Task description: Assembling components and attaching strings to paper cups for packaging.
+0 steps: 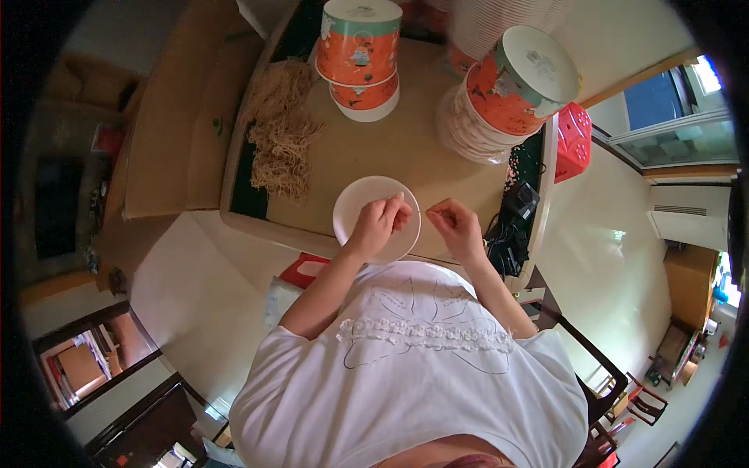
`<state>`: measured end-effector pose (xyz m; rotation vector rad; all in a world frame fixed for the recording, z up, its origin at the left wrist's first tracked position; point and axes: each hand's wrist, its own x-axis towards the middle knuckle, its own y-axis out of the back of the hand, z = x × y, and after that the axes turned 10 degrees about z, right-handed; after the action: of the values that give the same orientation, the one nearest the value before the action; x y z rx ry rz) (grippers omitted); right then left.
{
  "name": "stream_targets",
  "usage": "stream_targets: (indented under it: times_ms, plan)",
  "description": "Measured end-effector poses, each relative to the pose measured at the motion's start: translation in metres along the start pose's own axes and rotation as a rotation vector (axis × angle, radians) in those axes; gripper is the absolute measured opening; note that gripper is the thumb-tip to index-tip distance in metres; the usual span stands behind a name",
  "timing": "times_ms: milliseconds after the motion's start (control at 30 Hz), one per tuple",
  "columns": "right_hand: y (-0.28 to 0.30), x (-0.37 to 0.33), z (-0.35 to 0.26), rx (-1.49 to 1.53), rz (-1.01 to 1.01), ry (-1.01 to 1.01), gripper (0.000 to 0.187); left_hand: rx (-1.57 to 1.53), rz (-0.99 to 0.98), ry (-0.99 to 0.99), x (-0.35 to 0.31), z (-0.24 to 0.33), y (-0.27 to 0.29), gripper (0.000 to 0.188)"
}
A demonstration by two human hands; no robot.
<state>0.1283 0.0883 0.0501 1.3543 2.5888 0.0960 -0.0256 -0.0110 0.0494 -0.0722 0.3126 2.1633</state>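
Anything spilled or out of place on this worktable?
Yes, probably: small pinkish bits lie scattered along the right side, between the stack of orange-printed paper tubs and the black corded device. They're loose, outside any container, so they look spilled; too small to identify.

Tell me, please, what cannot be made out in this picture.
Head view: anything pinched in the right hand, too small to tell.
Head view: part of the white round container, hidden by the left hand.
Head view: pale stack, blurred, cut off by the top edge.
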Motion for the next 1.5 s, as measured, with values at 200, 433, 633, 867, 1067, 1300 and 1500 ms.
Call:
stream_targets:
  times_ms: [200, 433, 633, 867, 1067, 1300, 1500]
  plan:
    - [0.000, -0.002, -0.013, -0.075, -0.045, 0.022, 0.005, -0.430, -0.361, 0.502, 0.003, -0.007, -0.002, 0.035]
    - [0.009, 0.001, -0.013, -0.140, -0.057, 0.041, 0.006, -0.464, -0.313, 0.635, 0.003, 0.007, 0.006, 0.028]
    - [0.009, -0.001, -0.017, -0.124, -0.108, 0.020, 0.007, -0.650, -0.447, 0.671, 0.002, -0.007, 0.000, 0.024]
    - [0.006, 0.000, -0.008, -0.217, -0.199, -0.037, 0.008, -0.559, -0.374, 0.470, -0.005, -0.018, 0.000, 0.015]
    - [0.002, -0.007, 0.003, -0.293, -0.225, -0.147, 0.007, -0.634, -0.268, 0.446, -0.022, -0.039, -0.003, 0.010]
    - [0.000, -0.014, 0.006, -0.146, -0.160, -0.209, 0.009, -0.245, 0.001, 0.009, -0.031, -0.040, -0.019, 0.009]
    - [0.009, 0.003, 0.016, -0.148, 0.007, -0.065, 0.007, 0.400, 0.303, -0.420, -0.026, -0.047, -0.038, 0.053]
